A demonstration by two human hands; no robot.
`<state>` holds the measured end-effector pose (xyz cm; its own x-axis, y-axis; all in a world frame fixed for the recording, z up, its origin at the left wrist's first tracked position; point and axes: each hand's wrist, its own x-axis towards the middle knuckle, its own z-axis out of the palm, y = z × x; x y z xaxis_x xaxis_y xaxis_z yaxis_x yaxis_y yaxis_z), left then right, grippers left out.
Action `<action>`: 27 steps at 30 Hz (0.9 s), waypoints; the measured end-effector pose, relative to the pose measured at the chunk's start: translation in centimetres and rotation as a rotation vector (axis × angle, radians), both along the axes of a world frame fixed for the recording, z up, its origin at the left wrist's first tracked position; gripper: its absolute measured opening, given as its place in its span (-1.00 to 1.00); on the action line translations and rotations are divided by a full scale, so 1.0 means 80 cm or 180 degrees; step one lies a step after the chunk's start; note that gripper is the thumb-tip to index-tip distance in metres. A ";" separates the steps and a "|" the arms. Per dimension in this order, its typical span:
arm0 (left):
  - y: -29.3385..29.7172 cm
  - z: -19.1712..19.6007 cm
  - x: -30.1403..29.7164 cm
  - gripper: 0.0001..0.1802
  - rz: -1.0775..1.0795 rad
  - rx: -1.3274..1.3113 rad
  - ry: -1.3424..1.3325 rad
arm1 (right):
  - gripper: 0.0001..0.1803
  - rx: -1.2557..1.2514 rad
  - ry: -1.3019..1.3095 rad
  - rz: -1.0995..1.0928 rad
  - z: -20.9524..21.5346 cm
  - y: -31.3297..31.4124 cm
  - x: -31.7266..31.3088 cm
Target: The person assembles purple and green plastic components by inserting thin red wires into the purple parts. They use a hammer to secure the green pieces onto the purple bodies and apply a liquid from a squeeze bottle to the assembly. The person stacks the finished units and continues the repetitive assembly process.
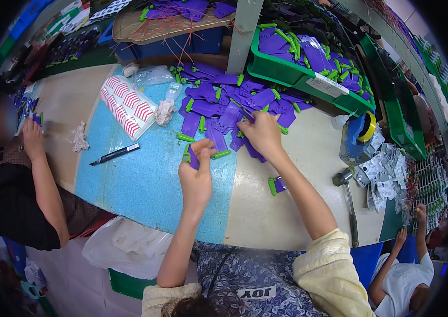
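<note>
My left hand (196, 171) is closed round a flat purple plastic piece with a green end (193, 158), held above the blue mat. Its fingers partly cover the piece. To the right and a little farther off, my right hand (262, 134) pinches a thin purple piece (245, 112), seen nearly edge-on, over the pile. The pile of purple pieces (203, 107) is loose and overlapping, and many have a bright green end. Another purple piece with a green end (272, 186) lies by itself near my right forearm, partly hidden by it.
A green bin (287, 75) full of the same pieces stands at the back right. On the right lie a hammer (349, 203), yellow tape (366, 129) and silvery packets (385, 174). A black pen (114, 154) and a patterned bag (126, 108) lie left. A co-worker's hand (33, 138) works far left.
</note>
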<state>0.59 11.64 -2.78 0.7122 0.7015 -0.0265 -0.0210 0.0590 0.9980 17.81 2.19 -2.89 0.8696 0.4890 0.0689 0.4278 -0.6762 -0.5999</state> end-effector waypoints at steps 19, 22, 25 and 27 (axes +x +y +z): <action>-0.037 0.042 0.020 -0.63 -0.0876 -0.1958 -0.0463 | -0.73 0.0529 -0.1127 0.1584 0.068 -0.079 -0.119; -0.048 0.044 0.020 -0.74 -0.0867 -0.1815 -0.0422 | -0.68 0.0989 -0.0630 0.1713 0.076 -0.097 -0.105; -0.058 0.051 0.021 -0.77 -0.0542 -0.1793 -0.0383 | -0.63 0.1153 0.0092 0.1260 0.106 -0.107 -0.113; -0.061 0.068 0.020 -0.74 -0.0446 -0.1912 -0.0456 | -0.63 0.1180 0.0233 0.1047 0.110 -0.113 -0.116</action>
